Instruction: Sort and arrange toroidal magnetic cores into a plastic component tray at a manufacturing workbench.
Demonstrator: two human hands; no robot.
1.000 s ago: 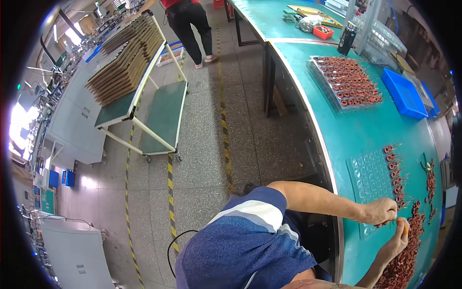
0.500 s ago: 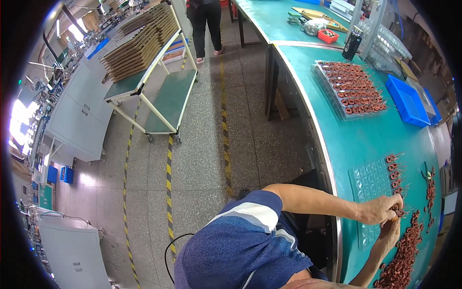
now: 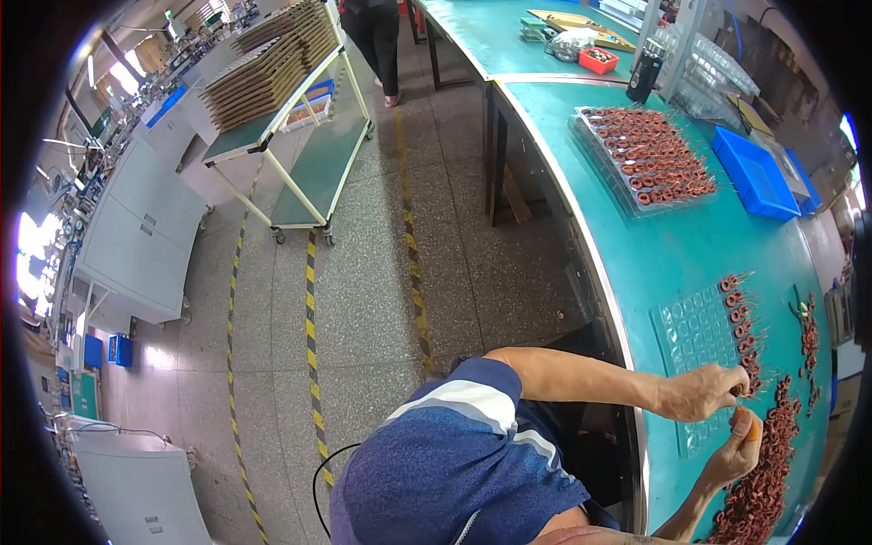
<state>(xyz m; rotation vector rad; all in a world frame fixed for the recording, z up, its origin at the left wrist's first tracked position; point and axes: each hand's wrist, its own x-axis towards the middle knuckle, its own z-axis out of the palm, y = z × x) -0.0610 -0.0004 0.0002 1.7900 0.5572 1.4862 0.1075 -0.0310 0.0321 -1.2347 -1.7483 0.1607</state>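
Surface (image 3: 658, 250) along right. Far on it: tray (image 3: 598, 168) with ring rows (image 3: 649, 154), tub (image 3: 756, 173) just right. Near: second tray (image 3: 690, 327), rings (image 3: 738, 318) along right edge; left hand (image 3: 701, 392) over near part, right hand (image 3: 734, 451) nearer; ring heap (image 3: 769, 472) to its right. Far left on floor (image 3: 363, 300): trolley (image 3: 318, 186), stacked boards (image 3: 268, 86) on top.

The green bench (image 3: 636, 245) bears clear trays (image 3: 695, 327), heaped reddish rings (image 3: 763, 477), a blue bin (image 3: 756, 177) and, apparently, a black bottle (image 3: 645, 77).

Text — none readable | view — perhaps too small, blurred
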